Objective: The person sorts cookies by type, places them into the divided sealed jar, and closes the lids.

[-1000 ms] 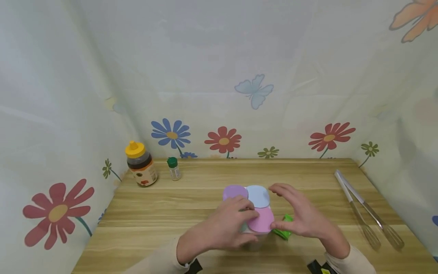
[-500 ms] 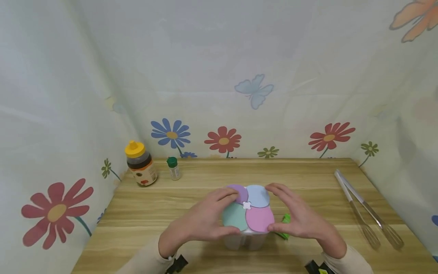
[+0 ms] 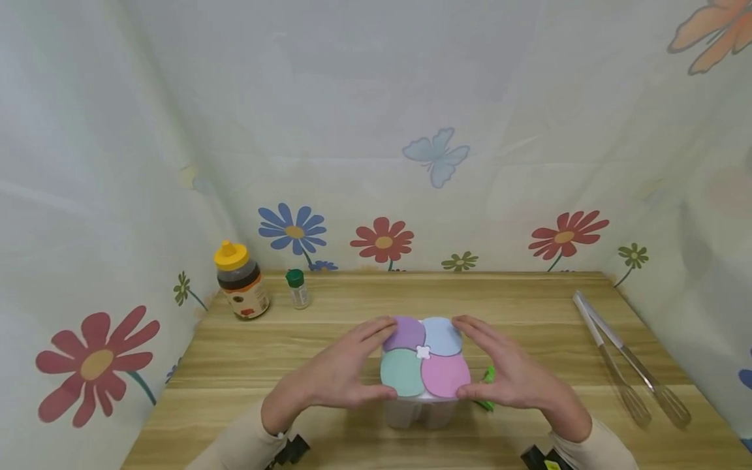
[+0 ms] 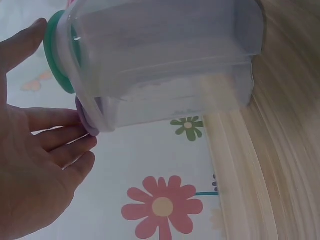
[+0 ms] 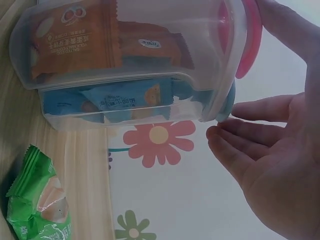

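A clear plastic storage box point(image 3: 420, 412) with several compartments stands upright on the table. Its lid flaps are purple point(image 3: 405, 333), light blue point(image 3: 443, 336), green point(image 3: 402, 373) and pink point(image 3: 445, 376), all lying flat. My left hand point(image 3: 335, 369) is at the box's left, thumb by the green flap and fingertips at the purple one. At the right, my right hand point(image 3: 514, 372) has its thumb at the pink flap and fingertips at the blue one. Orange snack packets point(image 5: 75, 37) and blue snack packets point(image 5: 127, 97) show inside the right compartments; the left ones point(image 4: 165, 50) look empty.
A green snack packet point(image 5: 40, 200) lies on the table right of the box. At the back left stand a yellow-capped jar point(image 3: 242, 284) and a green-capped shaker point(image 3: 297, 289). Metal tongs point(image 3: 625, 356) lie at the right. A flowered curtain encloses the table.
My left hand has drawn back leftward from over the lid to the box's left edge, uncovering the green flap and white centre. The right hand has shifted slightly left at its side.
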Available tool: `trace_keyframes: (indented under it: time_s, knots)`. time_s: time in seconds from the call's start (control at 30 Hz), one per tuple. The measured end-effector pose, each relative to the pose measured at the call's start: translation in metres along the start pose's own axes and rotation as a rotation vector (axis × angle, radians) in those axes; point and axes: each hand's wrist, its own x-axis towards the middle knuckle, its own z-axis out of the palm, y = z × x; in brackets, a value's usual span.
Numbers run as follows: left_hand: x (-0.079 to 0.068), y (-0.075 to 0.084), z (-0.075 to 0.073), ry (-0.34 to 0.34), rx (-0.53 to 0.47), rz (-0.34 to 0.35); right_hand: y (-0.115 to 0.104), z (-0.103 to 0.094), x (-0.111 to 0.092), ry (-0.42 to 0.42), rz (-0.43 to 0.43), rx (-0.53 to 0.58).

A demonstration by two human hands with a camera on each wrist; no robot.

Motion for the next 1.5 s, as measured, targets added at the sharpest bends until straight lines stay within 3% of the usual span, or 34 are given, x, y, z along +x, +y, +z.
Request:
trace_keyframes:
  time_s: [0.23, 0.57, 0.9, 1.5]
  knots:
    - [-0.001, -0.003, 0.000, -0.033, -0.035, -0.035, 0.002, 0.003, 0.000, -0.013, -0.002, 0.001]
    - [-0.002, -0.005, 0.002, -0.023, -0.038, -0.067, 0.008, 0.003, 0.003, -0.021, -0.041, 0.016]
    - [-0.002, -0.002, 0.005, 0.012, -0.038, -0.060, 0.015, 0.000, 0.006, -0.053, -0.057, 0.062]
    - [0.005, -0.003, 0.006, 0.000, -0.050, -0.056, 0.031, -0.015, 0.022, -0.173, -0.182, 0.150]
